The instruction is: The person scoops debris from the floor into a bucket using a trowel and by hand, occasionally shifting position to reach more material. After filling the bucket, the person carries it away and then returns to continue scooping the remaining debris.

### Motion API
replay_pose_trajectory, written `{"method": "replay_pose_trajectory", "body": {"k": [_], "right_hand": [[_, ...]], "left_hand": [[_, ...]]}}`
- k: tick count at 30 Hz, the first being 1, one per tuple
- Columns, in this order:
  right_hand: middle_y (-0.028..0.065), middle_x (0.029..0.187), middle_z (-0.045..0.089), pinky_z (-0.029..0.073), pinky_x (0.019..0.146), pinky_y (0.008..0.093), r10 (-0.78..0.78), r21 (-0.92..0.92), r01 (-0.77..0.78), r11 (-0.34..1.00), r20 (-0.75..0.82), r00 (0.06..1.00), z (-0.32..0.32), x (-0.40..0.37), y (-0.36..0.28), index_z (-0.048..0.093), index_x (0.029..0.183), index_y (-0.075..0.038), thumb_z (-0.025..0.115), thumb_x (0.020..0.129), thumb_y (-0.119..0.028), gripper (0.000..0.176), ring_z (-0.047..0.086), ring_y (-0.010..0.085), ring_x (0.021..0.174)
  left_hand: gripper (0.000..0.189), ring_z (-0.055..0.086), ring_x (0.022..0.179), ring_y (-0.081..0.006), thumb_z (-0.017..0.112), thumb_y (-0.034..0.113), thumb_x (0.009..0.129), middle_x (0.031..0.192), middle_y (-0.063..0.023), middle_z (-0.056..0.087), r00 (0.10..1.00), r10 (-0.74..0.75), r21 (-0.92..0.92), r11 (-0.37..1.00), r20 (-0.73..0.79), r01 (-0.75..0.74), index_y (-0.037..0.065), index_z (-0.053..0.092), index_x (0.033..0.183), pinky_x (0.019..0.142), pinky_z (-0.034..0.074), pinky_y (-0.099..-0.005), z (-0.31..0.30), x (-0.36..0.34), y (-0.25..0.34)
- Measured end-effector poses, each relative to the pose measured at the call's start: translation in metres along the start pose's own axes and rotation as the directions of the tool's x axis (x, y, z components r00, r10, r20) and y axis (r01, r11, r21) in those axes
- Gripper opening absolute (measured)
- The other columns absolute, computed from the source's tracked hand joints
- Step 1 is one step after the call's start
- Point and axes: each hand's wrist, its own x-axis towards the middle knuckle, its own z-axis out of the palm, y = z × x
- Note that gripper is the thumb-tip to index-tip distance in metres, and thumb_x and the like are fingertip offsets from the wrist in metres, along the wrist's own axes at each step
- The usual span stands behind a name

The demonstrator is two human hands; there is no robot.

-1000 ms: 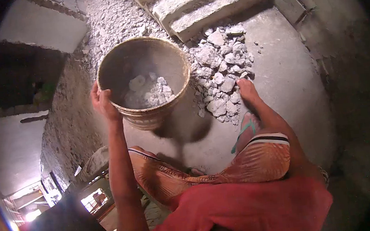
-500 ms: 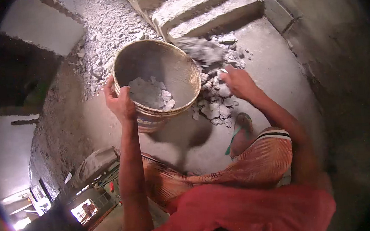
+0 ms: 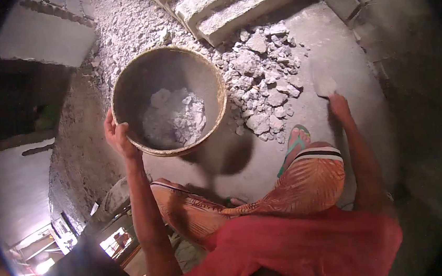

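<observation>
My left hand (image 3: 120,136) grips the near-left rim of a bucket (image 3: 213,118), fingers outside and thumb at the lip. The bucket tilts so its mouth faces me, and broken grey rubble (image 3: 190,120) lies inside. Off to the right, my right hand (image 3: 339,105) is closed on a trowel (image 3: 324,80); its grey blade points away from me over the floor and blends with it, and the handle is mostly hidden. A heap of broken concrete chunks (image 3: 265,76) sits between the bucket and the trowel.
Concrete steps (image 3: 257,8) rise just behind the heap. Loose gravel (image 3: 132,27) spreads beyond the bucket, up the far left. My sandalled foot (image 3: 296,144) is close to the heap's near edge. A low block edge (image 3: 343,1) runs along the far right.
My right hand has swung right with the trowel, away from the bucket and heap. More rubble shows inside the bucket, which has tilted towards me and shifted slightly left with my left hand.
</observation>
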Motion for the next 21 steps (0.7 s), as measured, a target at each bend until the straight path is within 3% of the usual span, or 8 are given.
{"method": "replay_pose_trajectory", "body": {"k": [3, 4, 5, 7, 10, 11, 16, 21], "right_hand": [[0.021, 0.092, 0.062, 0.045, 0.082, 0.0481, -0.295, 0.016, 0.297, 0.955, -0.081, 0.952, 0.027, 0.065, -0.07, 0.061, 0.09, -0.002, 0.039, 0.093, -0.022, 0.03, 0.058, 0.0389, 0.088], [0.0203, 0.09, 0.062, 0.046, 0.079, 0.0476, -0.194, 0.201, 0.183, 0.962, 0.039, 0.98, 0.064, 0.1, -0.077, 0.06, 0.086, -0.004, 0.04, 0.093, -0.022, 0.028, 0.059, 0.0376, 0.086], [0.0202, 0.087, 0.061, 0.046, 0.077, 0.0476, -0.436, -0.014, 0.436, 0.9, 0.024, 0.9, 0.077, 0.126, -0.101, 0.058, 0.084, -0.003, 0.041, 0.093, -0.022, 0.027, 0.06, 0.0368, 0.085], [0.0209, 0.082, 0.059, 0.046, 0.073, 0.0479, -0.289, 0.192, 0.291, 0.937, -0.037, 0.957, 0.081, 0.153, -0.157, 0.056, 0.084, -0.001, 0.039, 0.094, -0.023, 0.03, 0.059, 0.0378, 0.082], [0.0215, 0.083, 0.058, 0.046, 0.072, 0.0475, -0.393, 0.166, 0.402, 0.9, -0.087, 0.915, 0.078, 0.155, -0.175, 0.056, 0.084, -0.002, 0.037, 0.095, -0.025, 0.032, 0.058, 0.0388, 0.081], [0.0221, 0.083, 0.058, 0.045, 0.072, 0.0478, -0.282, 0.316, 0.286, 0.905, -0.06, 0.958, 0.098, 0.159, -0.165, 0.056, 0.084, -0.002, 0.037, 0.096, -0.027, 0.033, 0.057, 0.0399, 0.081], [0.0223, 0.087, 0.059, 0.045, 0.074, 0.0498, -0.262, 0.311, 0.267, 0.912, -0.057, 0.963, 0.039, 0.12, -0.182, 0.056, 0.086, 0.001, 0.038, 0.096, -0.027, 0.035, 0.058, 0.0412, 0.084], [0.023, 0.086, 0.059, 0.044, 0.072, 0.0505, -0.021, 0.4, -0.01, 0.916, 0.073, 0.997, -0.01, 0.102, -0.178, 0.055, 0.082, 0.0, 0.04, 0.095, -0.031, 0.037, 0.056, 0.0436, 0.084]], "left_hand": [[0.056, 0.06, 0.098, -0.0231, 0.052, 0.008, 0.072, 0.111, -0.0171, 0.06, 0.998, -0.046, 0.012, 0.999, 0.044, 0.046, -0.007, 0.046, 0.126, 0.09, 0.047, -0.0345, 0.006, 0.01, 0.0], [0.056, 0.06, 0.097, -0.0228, 0.053, 0.009, 0.073, 0.111, -0.0169, 0.06, 0.996, -0.077, 0.024, 0.997, 0.044, 0.076, -0.006, 0.046, 0.126, 0.089, 0.047, -0.0343, 0.01, 0.015, 0.0], [0.056, 0.06, 0.097, -0.0228, 0.053, 0.009, 0.073, 0.111, -0.0169, 0.06, 0.997, -0.063, 0.027, 0.998, 0.035, 0.062, -0.006, 0.046, 0.126, 0.089, 0.047, -0.0343, 0.015, 0.02, 0.001], [0.055, 0.06, 0.098, -0.0226, 0.054, 0.012, 0.074, 0.11, -0.0164, 0.061, 0.992, -0.08, 0.031, 0.997, 0.094, 0.077, -0.006, 0.048, 0.125, 0.089, 0.046, -0.0336, 0.028, 0.031, 0.001], [0.056, 0.058, 0.103, -0.023, 0.058, 0.015, 0.074, 0.115, -0.0143, 0.059, 0.989, -0.097, 0.075, 0.993, 0.113, 0.089, -0.005, 0.049, 0.125, 0.091, 0.045, -0.0339, 0.041, 0.042, 0.0], [0.055, 0.058, 0.1, -0.0221, 0.057, 0.015, 0.073, 0.113, -0.0138, 0.059, 0.991, -0.082, 0.097, 0.993, 0.105, 0.072, -0.005, 0.05, 0.124, 0.09, 0.045, -0.0336, 0.047, 0.043, 0.001], [0.053, 0.058, 0.096, -0.0203, 0.057, 0.014, 0.073, 0.11, -0.0127, 0.06, 0.993, -0.106, 0.098, 0.99, 0.041, 0.102, -0.005, 0.052, 0.123, 0.089, 0.045, -0.032, 0.058, 0.047, -0.001], [0.051, 0.06, 0.091, -0.018, 0.056, 0.007, 0.072, 0.104, -0.0143, 0.063, 0.994, -0.11, 0.11, 0.988, -0.012, 0.111, -0.008, 0.051, 0.121, 0.085, 0.045, -0.0281, 0.077, 0.042, 0.01]]}}
